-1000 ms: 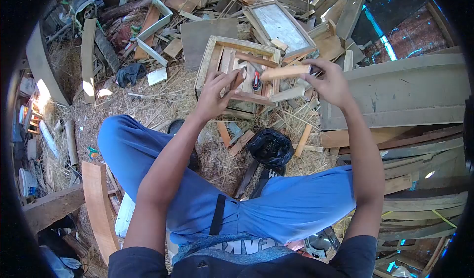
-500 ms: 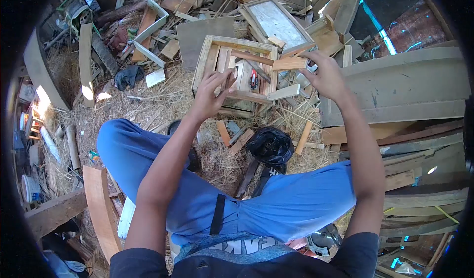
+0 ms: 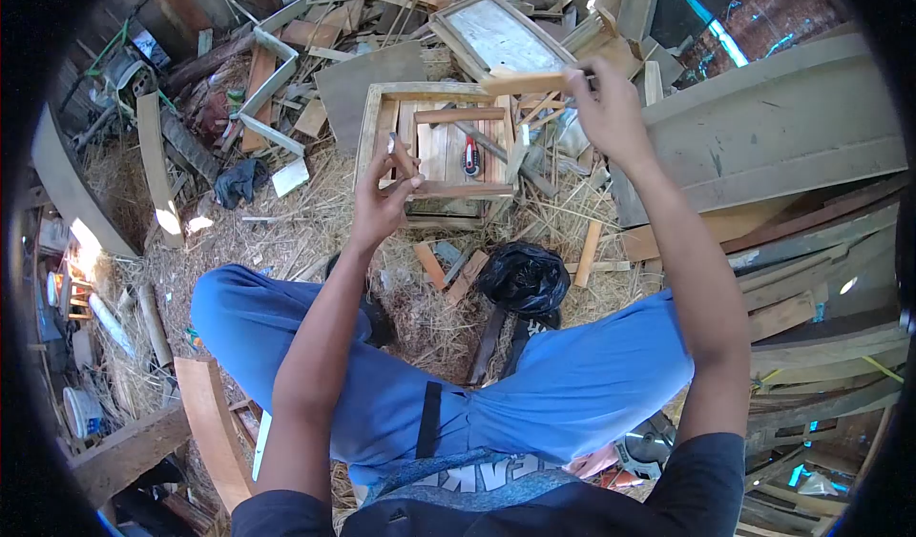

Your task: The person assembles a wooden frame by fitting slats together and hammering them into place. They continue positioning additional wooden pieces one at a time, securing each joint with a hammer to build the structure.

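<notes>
My left hand (image 3: 380, 203) is closed around a short brown wooden piece (image 3: 402, 158) with a pale, shiny upper end, at the left front corner of a wooden box frame (image 3: 369, 122). Raised over the frame's far right corner, my right hand (image 3: 611, 108) grips the end of a flat wooden slat (image 3: 525, 83), which points left. Inside the frame lie a red and black hand tool (image 3: 470, 157) and a long greyish bar (image 3: 494, 146) slanting out over the right side. A brown wooden strip (image 3: 460, 115) crosses the frame near its far side.
Behind the frame lies a framed pale panel (image 3: 501, 36) among heaped scrap wood. A black plastic bag (image 3: 524, 279) and small wood offcuts (image 3: 466, 278) lie on the straw-covered floor before me. Large boards (image 3: 763, 127) stand at right; a circular saw (image 3: 649, 448) sits by my leg.
My right hand has lifted the slat up and away from the brown strip. My left hand has moved left and slightly down with its piece. The whole view has shifted a little.
</notes>
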The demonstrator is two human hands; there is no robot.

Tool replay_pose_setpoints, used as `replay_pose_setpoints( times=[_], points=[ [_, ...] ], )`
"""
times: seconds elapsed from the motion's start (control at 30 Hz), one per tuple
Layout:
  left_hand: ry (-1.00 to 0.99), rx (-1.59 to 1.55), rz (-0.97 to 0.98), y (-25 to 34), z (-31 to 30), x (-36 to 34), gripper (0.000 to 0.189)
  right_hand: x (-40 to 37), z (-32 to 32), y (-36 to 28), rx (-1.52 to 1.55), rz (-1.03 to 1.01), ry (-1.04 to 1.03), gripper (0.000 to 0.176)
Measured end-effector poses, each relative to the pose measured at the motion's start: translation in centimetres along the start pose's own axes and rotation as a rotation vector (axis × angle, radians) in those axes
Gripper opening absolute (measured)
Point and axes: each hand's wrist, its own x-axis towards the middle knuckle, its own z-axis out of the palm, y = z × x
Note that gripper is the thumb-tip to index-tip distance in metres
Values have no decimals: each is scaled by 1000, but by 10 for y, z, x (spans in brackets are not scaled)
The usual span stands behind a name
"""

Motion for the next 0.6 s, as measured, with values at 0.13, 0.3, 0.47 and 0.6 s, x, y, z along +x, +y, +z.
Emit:
replay_pose_setpoints(
  times=[0.13,0.3,0.47,0.6],
  points=[
    [14,3,17,-2,2,4,58,10,2,19,664,399,150,27],
    [-14,67,20,3,3,2,56,-5,15,43,403,492,-97,26],
    [20,124,-24,-6,1,-1,55,-41,52,71,442,722,-506,30],
    [40,91,18,-3,2,-3,58,-64,91,81,222,488,-451,29]
  ],
)
